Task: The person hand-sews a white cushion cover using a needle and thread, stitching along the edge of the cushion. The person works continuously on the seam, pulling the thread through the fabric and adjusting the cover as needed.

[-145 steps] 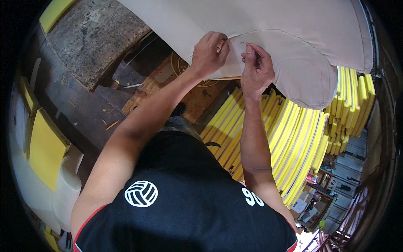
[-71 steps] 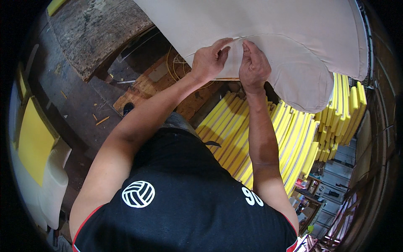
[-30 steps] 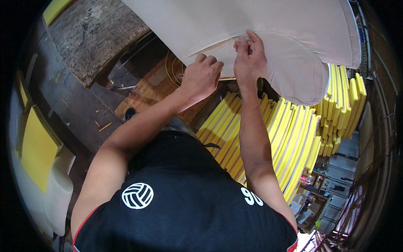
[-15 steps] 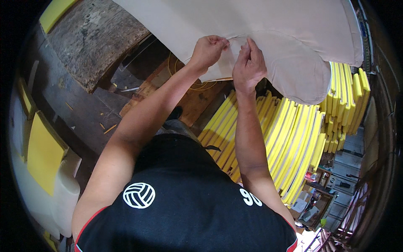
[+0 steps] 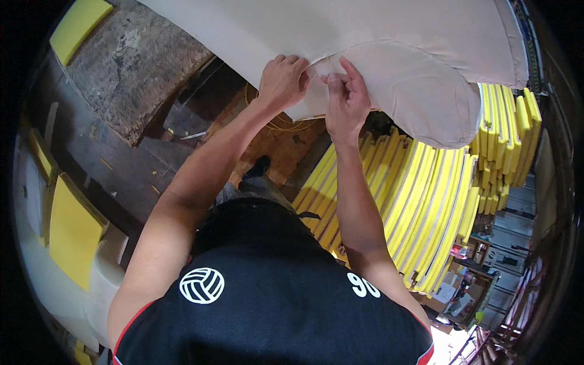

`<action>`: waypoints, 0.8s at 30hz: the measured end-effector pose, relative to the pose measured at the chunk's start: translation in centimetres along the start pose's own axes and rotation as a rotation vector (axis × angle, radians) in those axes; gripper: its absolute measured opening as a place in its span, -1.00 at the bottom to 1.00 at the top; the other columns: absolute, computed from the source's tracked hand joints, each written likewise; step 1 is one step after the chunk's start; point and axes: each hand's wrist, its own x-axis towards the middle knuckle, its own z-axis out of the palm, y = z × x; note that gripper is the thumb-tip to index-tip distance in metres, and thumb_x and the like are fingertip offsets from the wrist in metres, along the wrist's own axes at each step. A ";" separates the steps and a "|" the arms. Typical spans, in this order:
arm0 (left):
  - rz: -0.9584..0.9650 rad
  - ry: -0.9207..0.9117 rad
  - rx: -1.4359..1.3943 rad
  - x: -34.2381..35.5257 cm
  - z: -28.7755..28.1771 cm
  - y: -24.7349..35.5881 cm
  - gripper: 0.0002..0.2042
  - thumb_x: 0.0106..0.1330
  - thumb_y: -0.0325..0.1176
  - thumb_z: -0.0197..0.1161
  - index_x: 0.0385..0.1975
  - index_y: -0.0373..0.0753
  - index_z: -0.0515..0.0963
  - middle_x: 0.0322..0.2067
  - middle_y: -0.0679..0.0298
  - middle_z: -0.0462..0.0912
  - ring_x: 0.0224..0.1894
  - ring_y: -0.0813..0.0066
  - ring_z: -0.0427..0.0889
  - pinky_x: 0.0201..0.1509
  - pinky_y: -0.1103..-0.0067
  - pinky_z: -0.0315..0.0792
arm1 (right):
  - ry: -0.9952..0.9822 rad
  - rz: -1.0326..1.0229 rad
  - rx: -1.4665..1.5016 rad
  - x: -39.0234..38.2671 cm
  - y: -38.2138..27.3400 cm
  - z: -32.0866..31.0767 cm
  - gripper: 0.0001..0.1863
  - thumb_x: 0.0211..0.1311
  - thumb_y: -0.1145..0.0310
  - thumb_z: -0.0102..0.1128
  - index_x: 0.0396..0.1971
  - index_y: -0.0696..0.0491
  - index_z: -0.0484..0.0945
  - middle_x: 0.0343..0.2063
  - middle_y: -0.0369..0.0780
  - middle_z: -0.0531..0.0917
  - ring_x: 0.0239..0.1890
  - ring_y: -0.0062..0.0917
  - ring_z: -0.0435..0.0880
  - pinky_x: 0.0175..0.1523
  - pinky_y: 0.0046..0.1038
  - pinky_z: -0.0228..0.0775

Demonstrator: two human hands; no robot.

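While both forearms reach up from the black shirt (image 5: 267, 304), the left hand (image 5: 283, 82) bunches the beige cover (image 5: 365, 36) at its seam and the right hand (image 5: 345, 100) pinches the same edge (presumably to keep it taut). Beyond the knuckles the rounded padded piece (image 5: 420, 97) overhangs stacked yellow foam strips (image 5: 426, 194).
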 end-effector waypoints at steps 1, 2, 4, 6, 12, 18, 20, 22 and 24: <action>0.004 -0.012 0.012 -0.2 0.0 -0.3 -0.87 0.23 -0.39 0.24 -0.28 -0.25 0.61 -0.32 0.09 0.66 -0.18 -0.02 0.62 -0.11 0.16 0.48 | -0.050 0.094 0.088 -0.5 -0.4 -0.2 -0.58 0.48 0.51 0.14 0.28 0.20 0.45 -0.29 -0.22 0.72 -0.24 -0.58 0.69 0.02 -0.45 0.56; 0.008 -0.024 0.024 -0.6 0.0 -0.4 -0.88 0.22 -0.40 0.23 -0.29 -0.25 0.60 -0.32 0.09 0.66 -0.19 -0.02 0.61 -0.12 0.15 0.48 | -0.059 0.136 0.240 -0.9 -0.3 -0.2 -0.60 0.47 0.51 0.15 0.26 0.20 0.47 -0.30 -0.21 0.72 -0.26 -0.58 0.68 -0.02 -0.48 0.55; 0.027 -0.009 0.027 -1.0 -0.1 -0.6 -0.90 0.21 -0.41 0.23 -0.33 -0.25 0.59 -0.35 0.09 0.65 -0.22 -0.02 0.61 -0.14 0.14 0.47 | -0.078 0.214 0.542 -2.0 -0.2 -0.4 -0.63 0.45 0.51 0.17 0.21 0.19 0.51 -0.31 -0.18 0.72 -0.29 -0.59 0.67 -0.11 -0.54 0.53; 0.058 0.052 0.017 -0.8 -0.1 -1.0 -0.92 0.20 -0.41 0.24 -0.35 -0.25 0.57 -0.38 0.09 0.63 -0.25 -0.03 0.61 -0.16 0.14 0.46 | -0.104 0.296 0.657 -2.5 -0.9 -1.3 -0.64 0.46 0.52 0.16 0.21 0.17 0.51 -0.32 -0.17 0.71 -0.36 -0.60 0.64 -0.16 -0.52 0.55; 0.027 -0.001 -0.112 -0.9 -1.2 1.5 -0.91 0.18 -0.42 0.24 -0.38 -0.28 0.57 -0.41 0.06 0.63 -0.27 -0.07 0.61 -0.17 0.15 0.47 | -0.078 0.335 0.677 -2.5 -1.4 -2.8 -0.65 0.47 0.52 0.14 0.21 0.18 0.51 -0.33 -0.19 0.69 -0.48 -0.68 0.57 -0.28 -0.55 0.58; -0.023 -0.184 0.152 -4.8 2.1 -6.6 -0.92 0.17 -0.40 0.26 -0.39 -0.23 0.59 -0.39 0.09 0.64 -0.27 0.01 0.63 -0.14 0.17 0.49 | -0.030 0.333 0.529 -2.0 -1.8 -2.4 -0.66 0.48 0.51 0.14 0.19 0.18 0.53 -0.32 -0.21 0.69 -0.50 -0.71 0.55 -0.29 -0.57 0.59; -0.070 -0.214 0.121 -7.6 1.6 -8.3 -0.92 0.21 -0.38 0.26 -0.38 -0.22 0.59 -0.39 0.12 0.64 -0.28 0.04 0.63 -0.13 0.17 0.50 | -0.029 0.344 0.506 -3.0 -1.9 -2.8 -0.66 0.47 0.51 0.15 0.19 0.18 0.53 -0.31 -0.21 0.70 -0.50 -0.72 0.55 -0.31 -0.57 0.58; -0.125 -0.271 0.122 -9.5 -0.1 -8.4 -0.89 0.28 -0.38 0.24 -0.28 -0.24 0.61 -0.34 0.12 0.67 -0.22 0.06 0.66 -0.10 0.20 0.52 | -0.029 0.342 0.485 -3.5 -2.2 -3.6 -0.66 0.47 0.51 0.15 0.19 0.17 0.53 -0.32 -0.21 0.70 -0.50 -0.73 0.55 -0.33 -0.58 0.57; -0.172 -0.205 0.011 -9.3 -1.2 -7.9 -0.86 0.34 -0.36 0.23 -0.21 -0.25 0.62 -0.31 0.13 0.70 -0.19 0.09 0.68 -0.09 0.25 0.54 | -0.046 0.326 0.464 -4.0 -2.0 -4.2 -0.66 0.47 0.51 0.15 0.19 0.16 0.54 -0.31 -0.20 0.70 -0.50 -0.72 0.56 -0.35 -0.59 0.55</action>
